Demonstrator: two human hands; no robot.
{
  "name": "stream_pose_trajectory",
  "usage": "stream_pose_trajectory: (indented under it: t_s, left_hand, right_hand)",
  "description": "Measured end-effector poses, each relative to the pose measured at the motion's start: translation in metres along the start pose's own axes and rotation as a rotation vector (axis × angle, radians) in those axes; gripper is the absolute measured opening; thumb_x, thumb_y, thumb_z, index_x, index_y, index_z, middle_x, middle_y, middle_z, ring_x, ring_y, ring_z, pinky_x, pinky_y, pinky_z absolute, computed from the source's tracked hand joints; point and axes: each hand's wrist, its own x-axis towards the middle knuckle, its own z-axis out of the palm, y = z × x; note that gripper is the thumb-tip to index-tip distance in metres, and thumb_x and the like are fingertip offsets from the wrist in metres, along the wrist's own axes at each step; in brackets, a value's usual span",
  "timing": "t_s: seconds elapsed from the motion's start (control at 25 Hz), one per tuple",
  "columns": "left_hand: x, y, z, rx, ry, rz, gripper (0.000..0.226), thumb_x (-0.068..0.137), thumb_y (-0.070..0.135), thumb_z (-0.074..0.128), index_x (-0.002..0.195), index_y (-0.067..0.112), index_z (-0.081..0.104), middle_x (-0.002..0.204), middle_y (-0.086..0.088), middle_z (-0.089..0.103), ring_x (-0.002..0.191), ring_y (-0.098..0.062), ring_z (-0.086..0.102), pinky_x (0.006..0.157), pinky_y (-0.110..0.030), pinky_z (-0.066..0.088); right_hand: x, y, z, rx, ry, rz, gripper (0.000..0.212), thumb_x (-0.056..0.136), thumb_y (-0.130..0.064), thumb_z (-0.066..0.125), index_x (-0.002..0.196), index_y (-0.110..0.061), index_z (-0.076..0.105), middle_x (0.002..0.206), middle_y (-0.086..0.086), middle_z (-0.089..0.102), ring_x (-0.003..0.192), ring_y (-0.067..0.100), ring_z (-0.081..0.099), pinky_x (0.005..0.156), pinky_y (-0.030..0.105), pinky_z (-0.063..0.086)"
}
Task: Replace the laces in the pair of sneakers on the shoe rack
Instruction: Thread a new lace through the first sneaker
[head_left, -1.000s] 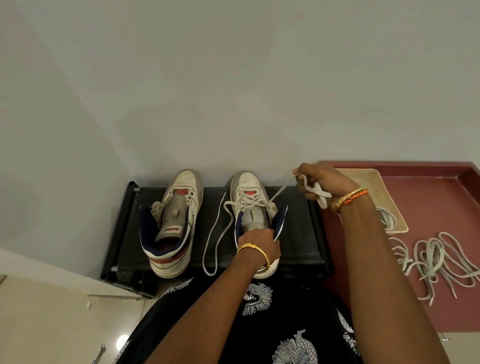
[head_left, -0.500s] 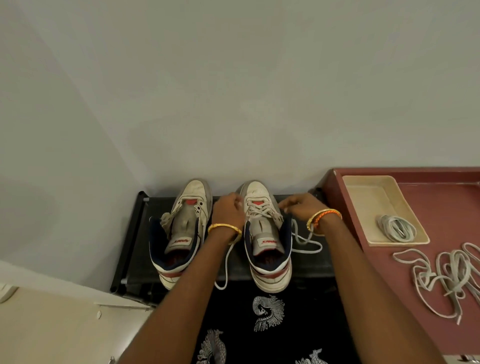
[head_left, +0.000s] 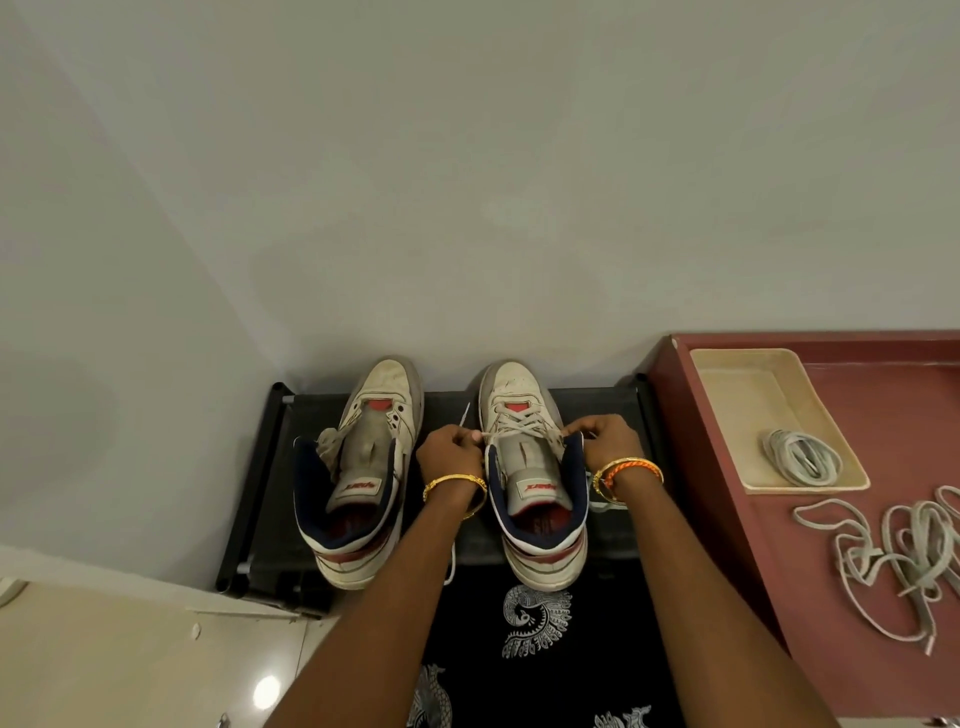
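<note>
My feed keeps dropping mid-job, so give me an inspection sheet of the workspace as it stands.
Surface: black shoe rack against the wall, red table beside it.
Job's things: right sneaker laced partway; left sneaker has no lace through its eyelets.
Clutter: loose laces on the table; coiled lace in a beige tray.
Hands: left hand and right hand each pinch a lace end at the right sneaker.
Cables: nothing seen.
Surroundings: plain wall, tiled floor.

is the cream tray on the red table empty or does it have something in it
Not empty: the cream tray holds one coiled bundle of laces at its near end.
</note>
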Motion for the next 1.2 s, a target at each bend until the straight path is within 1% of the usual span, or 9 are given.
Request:
stream_pose_trajectory:
  t_s: [0.16, 0.28, 0.4, 0.56, 0.72, 0.84, 0.92, 1.08, 1.2]
  left_hand:
    - [-0.001, 0.012, -0.012, -0.013, -0.051, 0.040, 0.025, 0.094, 0.026, 0.053, 0.108, 0.007, 0.061, 0.106, -0.010, 0.062, 0.091, -0.020, 0.056, 0.078, -0.028, 0.041]
    - [-0.005, 0.018, -0.017, -0.034, -0.123, 0.064, 0.032, 0.085, 0.036, 0.062, 0.108, 0.014, 0.058, 0.111, -0.007, 0.056, 0.094, -0.019, 0.055, 0.079, -0.028, 0.044]
    - [-0.011, 0.017, -0.011, 0.222, -0.196, 0.157, 0.023, 0.078, 0.037, 0.065, 0.093, 0.020, 0.063, 0.107, -0.009, 0.061, 0.093, -0.023, 0.059, 0.082, -0.030, 0.049]
    - [-0.017, 0.020, -0.012, 0.296, -0.194, 0.209, 0.027, 0.088, 0.021, 0.059, 0.111, 0.009, 0.069, 0.108, -0.009, 0.069, 0.099, -0.023, 0.062, 0.087, -0.028, 0.047]
    - [-0.011, 0.020, -0.014, 0.234, -0.231, 0.106, 0.023, 0.092, 0.017, 0.056, 0.107, 0.006, 0.070, 0.103, -0.012, 0.070, 0.093, -0.025, 0.063, 0.079, -0.030, 0.048]
    - [-0.005, 0.020, -0.015, 0.189, -0.248, 0.021, 0.024, 0.092, 0.015, 0.055, 0.107, 0.001, 0.069, 0.103, -0.015, 0.068, 0.091, -0.027, 0.061, 0.081, -0.033, 0.048]
    - [-0.003, 0.019, -0.014, 0.109, -0.253, -0.071, 0.024, 0.091, 0.012, 0.055, 0.106, -0.002, 0.068, 0.102, -0.016, 0.067, 0.089, -0.026, 0.058, 0.082, -0.033, 0.046]
    - [0.000, 0.019, -0.016, -0.041, -0.255, -0.213, 0.023, 0.089, 0.009, 0.057, 0.106, -0.004, 0.065, 0.077, -0.009, 0.059, 0.072, -0.022, 0.056, 0.077, -0.037, 0.050]
    - [-0.002, 0.019, -0.018, -0.047, -0.275, -0.221, 0.014, 0.092, 0.006, 0.052, 0.096, -0.001, 0.063, 0.088, -0.015, 0.059, 0.089, -0.027, 0.056, 0.081, -0.036, 0.049]
  right_hand:
    - [-0.001, -0.005, -0.023, 0.059, 0.078, 0.063, 0.023, 0.090, -0.007, 0.052, 0.113, -0.011, 0.053, 0.100, 0.011, 0.059, 0.085, 0.023, 0.057, 0.072, 0.031, 0.045]
    - [0.000, -0.014, -0.046, 0.108, 0.148, 0.100, 0.036, 0.091, -0.008, 0.046, 0.126, 0.000, 0.038, 0.103, 0.018, 0.057, 0.084, 0.026, 0.056, 0.065, 0.034, 0.047]
    - [-0.017, -0.034, -0.056, 0.135, 0.121, -0.040, 0.013, 0.093, 0.001, 0.041, 0.100, -0.003, 0.050, 0.090, 0.013, 0.062, 0.065, 0.015, 0.054, 0.053, 0.023, 0.042]
    - [-0.043, -0.055, -0.050, 0.000, 0.087, -0.254, 0.023, 0.099, -0.012, 0.041, 0.085, -0.005, 0.058, 0.071, 0.004, 0.058, 0.062, 0.017, 0.050, 0.057, 0.025, 0.038]
    - [-0.037, -0.050, -0.027, -0.089, -0.036, -0.182, 0.035, 0.095, -0.016, 0.039, 0.062, -0.009, 0.043, 0.058, 0.005, 0.041, 0.058, 0.019, 0.038, 0.055, 0.029, 0.029]
    - [-0.034, -0.044, -0.014, -0.107, -0.098, -0.227, 0.027, 0.094, -0.010, 0.043, 0.083, 0.001, 0.066, 0.083, 0.015, 0.064, 0.078, 0.022, 0.056, 0.079, 0.033, 0.047]
    - [-0.036, -0.043, -0.005, -0.077, 0.004, -0.296, 0.020, 0.091, -0.008, 0.055, 0.104, -0.006, 0.071, 0.106, 0.010, 0.068, 0.102, 0.020, 0.060, 0.094, 0.027, 0.044]
    - [-0.029, -0.033, 0.022, -0.296, 0.122, -0.412, 0.016, 0.085, -0.022, 0.065, 0.100, -0.026, 0.071, 0.103, 0.003, 0.067, 0.110, 0.022, 0.050, 0.091, 0.030, 0.028]
    - [-0.025, -0.025, 0.038, -0.456, 0.137, -0.408, 0.014, 0.089, -0.025, 0.059, 0.097, -0.030, 0.069, 0.106, 0.002, 0.062, 0.113, 0.025, 0.041, 0.086, 0.033, 0.019]
